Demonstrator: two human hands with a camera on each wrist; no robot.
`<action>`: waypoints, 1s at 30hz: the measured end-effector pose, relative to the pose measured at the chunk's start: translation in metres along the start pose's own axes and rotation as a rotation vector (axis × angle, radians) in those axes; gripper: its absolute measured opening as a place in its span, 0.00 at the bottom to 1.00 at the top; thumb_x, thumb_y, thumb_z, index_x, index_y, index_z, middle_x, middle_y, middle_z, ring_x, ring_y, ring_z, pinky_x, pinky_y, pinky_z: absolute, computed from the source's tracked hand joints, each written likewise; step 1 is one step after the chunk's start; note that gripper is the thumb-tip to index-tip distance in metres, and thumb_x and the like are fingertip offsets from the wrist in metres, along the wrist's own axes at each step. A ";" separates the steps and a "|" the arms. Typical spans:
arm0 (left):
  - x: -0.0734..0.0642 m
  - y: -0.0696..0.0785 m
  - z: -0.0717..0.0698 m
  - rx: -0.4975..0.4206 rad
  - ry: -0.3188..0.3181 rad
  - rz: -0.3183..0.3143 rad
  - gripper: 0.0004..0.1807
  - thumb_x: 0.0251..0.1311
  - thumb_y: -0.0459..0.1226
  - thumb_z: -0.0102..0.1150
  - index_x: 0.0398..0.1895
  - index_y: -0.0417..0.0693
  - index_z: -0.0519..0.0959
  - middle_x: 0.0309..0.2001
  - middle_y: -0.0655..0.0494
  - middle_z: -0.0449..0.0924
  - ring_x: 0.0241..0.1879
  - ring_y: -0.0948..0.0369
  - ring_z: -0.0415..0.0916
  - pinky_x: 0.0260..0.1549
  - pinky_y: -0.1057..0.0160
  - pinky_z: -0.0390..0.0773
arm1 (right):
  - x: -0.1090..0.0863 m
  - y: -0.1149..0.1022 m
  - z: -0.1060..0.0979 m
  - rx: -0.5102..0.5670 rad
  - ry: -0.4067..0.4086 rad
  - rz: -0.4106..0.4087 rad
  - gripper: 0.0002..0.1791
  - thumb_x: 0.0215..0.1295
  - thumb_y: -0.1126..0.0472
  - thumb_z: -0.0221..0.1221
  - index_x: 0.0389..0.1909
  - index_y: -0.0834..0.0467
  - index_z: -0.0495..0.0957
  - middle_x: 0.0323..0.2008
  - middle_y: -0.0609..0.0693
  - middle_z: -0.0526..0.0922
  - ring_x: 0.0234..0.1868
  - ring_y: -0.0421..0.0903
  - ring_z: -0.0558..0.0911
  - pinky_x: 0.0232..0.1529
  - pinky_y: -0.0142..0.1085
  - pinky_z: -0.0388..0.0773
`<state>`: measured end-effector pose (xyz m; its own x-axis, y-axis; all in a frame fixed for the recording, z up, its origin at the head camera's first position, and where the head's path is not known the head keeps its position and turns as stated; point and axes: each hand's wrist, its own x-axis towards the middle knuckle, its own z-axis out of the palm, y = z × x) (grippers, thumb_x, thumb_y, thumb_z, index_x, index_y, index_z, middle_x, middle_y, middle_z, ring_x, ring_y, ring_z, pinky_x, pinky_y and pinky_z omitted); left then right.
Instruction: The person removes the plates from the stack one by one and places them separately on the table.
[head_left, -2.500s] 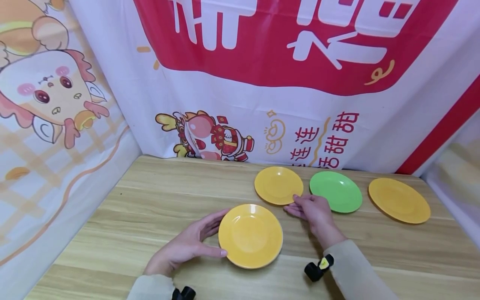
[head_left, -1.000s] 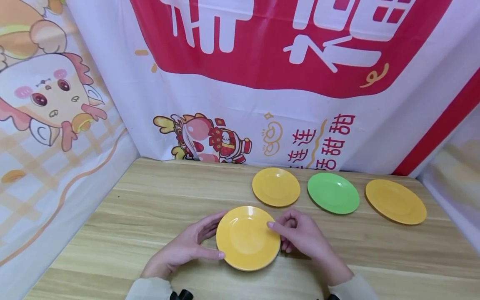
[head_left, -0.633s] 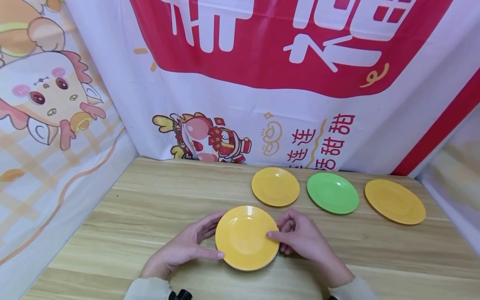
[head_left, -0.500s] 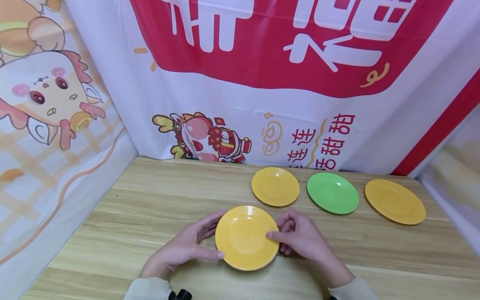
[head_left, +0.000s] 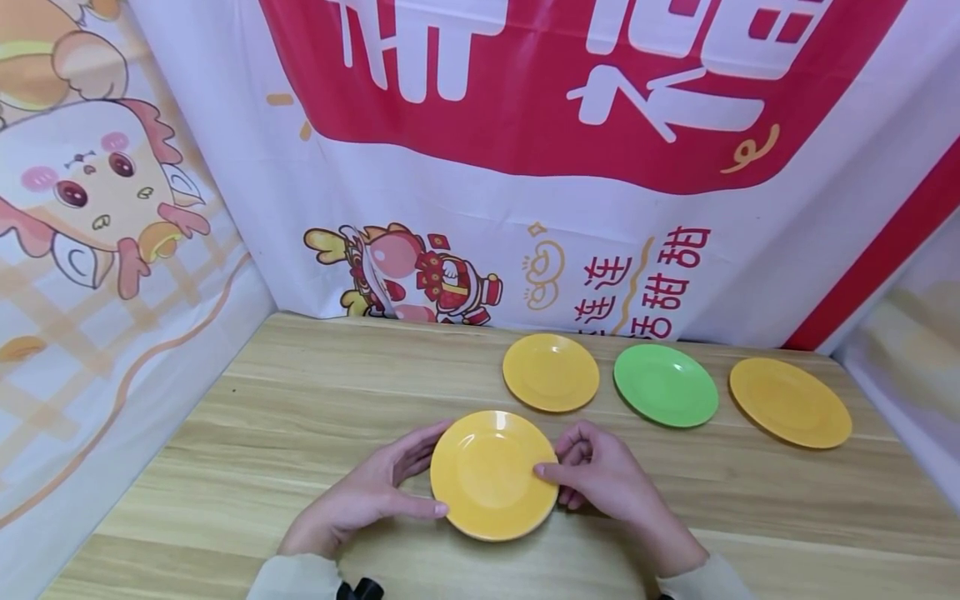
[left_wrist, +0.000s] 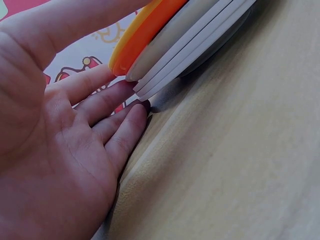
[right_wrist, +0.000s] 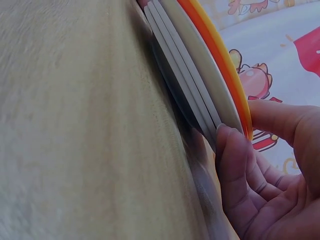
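A stack of plates stands at the front middle of the table, with a yellow plate (head_left: pixel 495 475) on top. The side views show a cream plate (right_wrist: pixel 200 45) under it and thinner white plates (left_wrist: pixel 185 55) lower down. My left hand (head_left: pixel 382 492) curves round the stack's left side, thumb tip at the front rim and fingertips against the plate edges. On the right side, my right hand (head_left: pixel 600 467) pinches the rim, its thumb lying over the yellow plate. Its curled fingertips (right_wrist: pixel 227 132) meet the edges of the plates beneath.
Along the back of the wooden table (head_left: pixel 315 392) lie another yellow plate (head_left: pixel 551 372), a green plate (head_left: pixel 666 386) and a third yellow plate (head_left: pixel 790 403) in a row. A printed cloth (head_left: pixel 570 200) hangs right behind them, and a patterned cloth (head_left: pixel 97 275) bounds the left side.
My right hand has left the rim of the back yellow plate, come toward me and gripped the stack's right rim. My left hand has kept its place. Over the last half second both hands stay still.
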<state>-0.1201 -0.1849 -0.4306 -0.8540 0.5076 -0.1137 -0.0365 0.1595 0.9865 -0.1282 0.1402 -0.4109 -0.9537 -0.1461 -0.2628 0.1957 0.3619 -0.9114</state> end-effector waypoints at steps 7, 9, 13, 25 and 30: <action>0.000 0.000 0.000 0.000 0.007 -0.013 0.51 0.58 0.35 0.81 0.84 0.53 0.63 0.84 0.52 0.63 0.84 0.46 0.58 0.83 0.52 0.61 | 0.000 0.001 0.000 0.010 -0.001 0.004 0.24 0.58 0.57 0.80 0.43 0.62 0.75 0.27 0.54 0.83 0.23 0.48 0.84 0.24 0.38 0.87; 0.000 -0.001 0.000 0.004 0.007 -0.010 0.51 0.58 0.36 0.81 0.84 0.53 0.63 0.84 0.52 0.63 0.84 0.46 0.58 0.83 0.52 0.61 | 0.000 0.001 0.000 0.010 -0.004 0.002 0.24 0.59 0.57 0.80 0.44 0.62 0.75 0.27 0.54 0.83 0.23 0.47 0.84 0.24 0.38 0.87; 0.000 -0.002 0.000 0.002 0.013 -0.020 0.52 0.57 0.35 0.81 0.84 0.55 0.64 0.84 0.54 0.64 0.84 0.47 0.59 0.84 0.47 0.59 | -0.001 0.003 0.000 0.009 -0.007 -0.003 0.23 0.60 0.58 0.79 0.44 0.62 0.75 0.27 0.53 0.83 0.23 0.47 0.84 0.24 0.38 0.87; -0.001 -0.003 -0.001 -0.025 -0.001 -0.008 0.52 0.57 0.34 0.81 0.84 0.54 0.63 0.84 0.53 0.62 0.84 0.46 0.58 0.76 0.72 0.67 | 0.000 0.005 -0.004 0.041 -0.029 -0.024 0.20 0.62 0.61 0.76 0.45 0.65 0.76 0.29 0.53 0.82 0.23 0.46 0.83 0.25 0.37 0.88; -0.001 -0.001 0.000 -0.024 0.009 -0.034 0.52 0.57 0.35 0.81 0.84 0.55 0.63 0.84 0.54 0.62 0.84 0.46 0.59 0.84 0.45 0.58 | 0.000 0.004 -0.006 0.040 -0.030 -0.022 0.19 0.62 0.62 0.76 0.45 0.65 0.77 0.29 0.53 0.82 0.23 0.45 0.83 0.25 0.36 0.87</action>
<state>-0.1195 -0.1858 -0.4316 -0.8565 0.4948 -0.1467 -0.0784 0.1561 0.9846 -0.1289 0.1474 -0.4130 -0.9508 -0.1811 -0.2513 0.1843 0.3210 -0.9290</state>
